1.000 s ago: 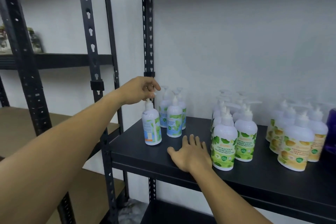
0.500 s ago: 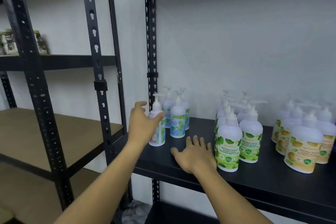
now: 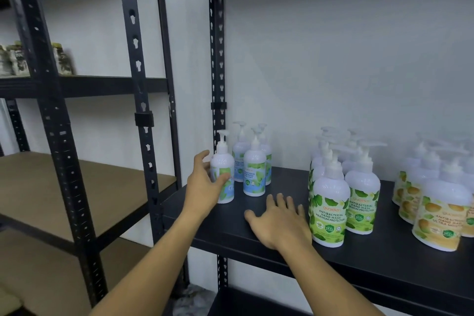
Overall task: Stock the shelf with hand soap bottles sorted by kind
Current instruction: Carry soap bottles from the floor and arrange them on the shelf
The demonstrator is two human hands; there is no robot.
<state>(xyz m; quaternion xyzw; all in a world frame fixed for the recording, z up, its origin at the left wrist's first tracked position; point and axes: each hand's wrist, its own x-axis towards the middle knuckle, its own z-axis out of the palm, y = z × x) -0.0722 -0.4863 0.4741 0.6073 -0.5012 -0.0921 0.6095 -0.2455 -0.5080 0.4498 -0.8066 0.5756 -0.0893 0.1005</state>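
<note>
The left hand (image 3: 205, 187) has dropped from the pump to grip the blue-label bottle (image 3: 222, 174), squaring it up; the right hand (image 3: 278, 223) stays flat on the shelf (image 3: 384, 259).

My left hand (image 3: 205, 185) has dropped from the pump top of the near blue-label bottle (image 3: 222, 174) and now grips its body.

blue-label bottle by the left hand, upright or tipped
Upright: the blue-label bottle stands on its base on the shelf, pump on top.
</note>
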